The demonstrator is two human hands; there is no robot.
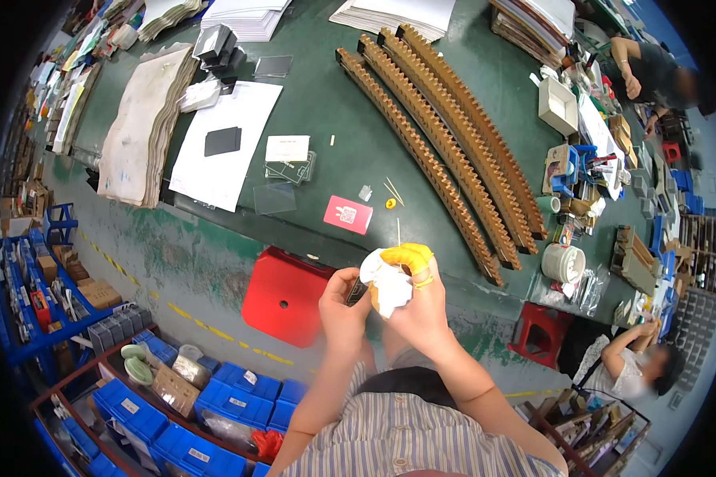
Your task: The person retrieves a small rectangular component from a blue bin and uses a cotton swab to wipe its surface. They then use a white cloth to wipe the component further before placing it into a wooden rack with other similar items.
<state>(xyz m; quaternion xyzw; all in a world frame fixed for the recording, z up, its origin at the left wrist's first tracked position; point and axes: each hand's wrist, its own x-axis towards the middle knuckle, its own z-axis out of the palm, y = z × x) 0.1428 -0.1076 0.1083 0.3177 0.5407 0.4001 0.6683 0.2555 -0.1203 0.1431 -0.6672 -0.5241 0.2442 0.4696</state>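
Two hands meet at chest height above the green table's (pixel 326 143) near edge; the left hand (pixel 344 306) pinches a small dark flat piece (pixel 357 291) by its lower end, long axis upright and leaning right; just right of it, touching, the right hand (pixel 422 306), yellow cots on its fingertips (pixel 406 256), presses a crumpled white cloth (pixel 387 285) against that piece; both hands equally near.

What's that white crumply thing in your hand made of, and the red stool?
The white wad in the right hand looks like soft cloth or tissue: matte, full of creases. The red stool looks like moulded plastic: smooth, evenly coloured, slightly shiny, with a round hole in its seat.
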